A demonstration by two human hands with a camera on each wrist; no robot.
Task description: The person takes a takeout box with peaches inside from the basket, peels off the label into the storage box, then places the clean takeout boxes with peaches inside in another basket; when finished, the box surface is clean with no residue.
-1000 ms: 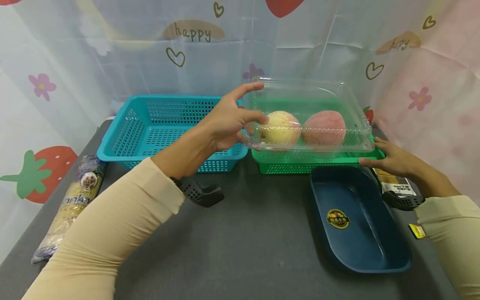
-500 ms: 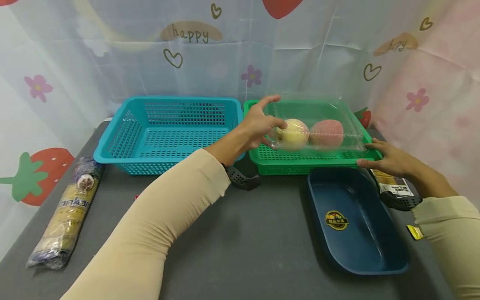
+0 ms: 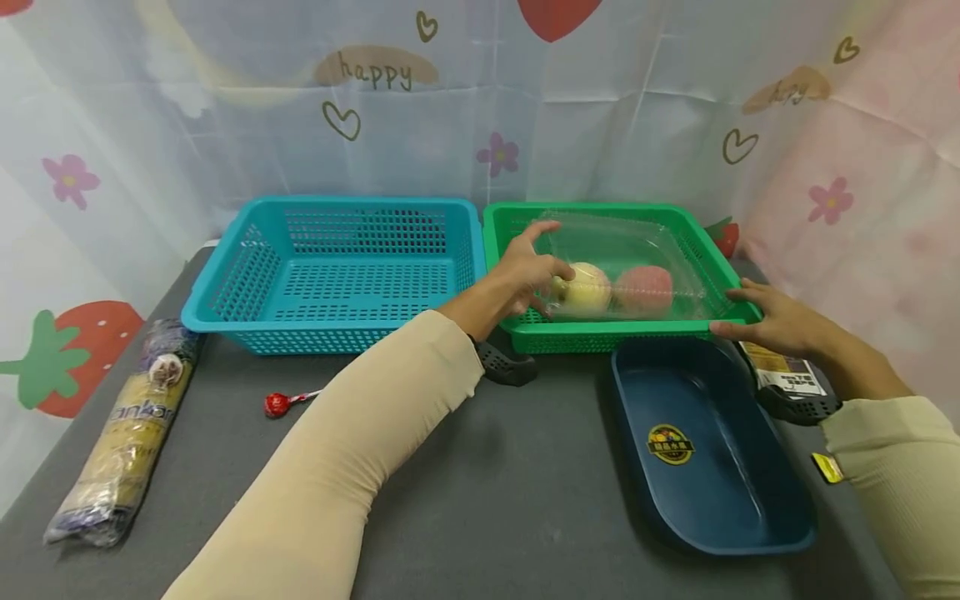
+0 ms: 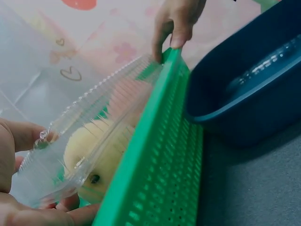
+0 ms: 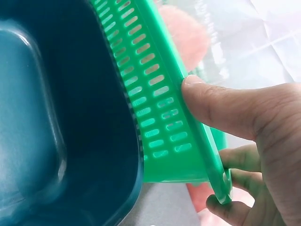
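Observation:
A clear plastic clamshell box (image 3: 626,258) (image 4: 89,136) holding a yellow fruit (image 3: 587,289) (image 4: 94,157) and a pink fruit (image 3: 645,288) (image 5: 188,35) lies inside the green basket (image 3: 622,333) (image 4: 155,155) (image 5: 155,113). My left hand (image 3: 528,271) (image 4: 28,179) grips the box's left end, thumb and fingers curled round it. My right hand (image 3: 765,321) (image 5: 235,141) holds the green basket's front right corner, thumb on the outer wall, fingers behind the rim.
An empty teal basket (image 3: 337,267) stands left of the green one. A dark blue tray (image 3: 705,450) (image 4: 240,80) (image 5: 51,122) lies in front of the green basket. A red lollipop (image 3: 279,404) and a wrapped noodle pack (image 3: 123,433) lie at the left of the grey table (image 3: 487,500).
My left hand has lowered the clamshell box from above the green basket down into it. The right hand has stayed on the basket's corner. The lollipop has come into view.

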